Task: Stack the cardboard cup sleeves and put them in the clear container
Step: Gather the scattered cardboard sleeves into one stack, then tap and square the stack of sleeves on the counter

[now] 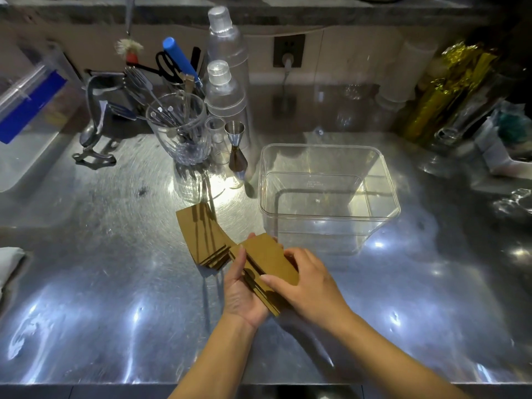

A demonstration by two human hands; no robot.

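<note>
A stack of flat brown cardboard cup sleeves (pixel 266 260) rests in my left hand (pixel 240 295), whose palm cups it from below and the left. My right hand (pixel 309 286) lies over the stack's right side, fingers pressing on the top sleeve. A second pile of sleeves (pixel 203 237) lies fanned on the steel counter just left of my hands. The clear rectangular container (pixel 328 223) stands empty on the counter, up and to the right of the hands.
A glass of metal utensils (pixel 180 131), a metal jigger (pixel 237 151), clear plastic bottles (pixel 226 93) and a small glass stand behind the sleeves. A plastic bin (pixel 26 122) is at the left; gold foil bags (pixel 443 90) at the back right. The counter's front edge (pixel 115 384) runs below.
</note>
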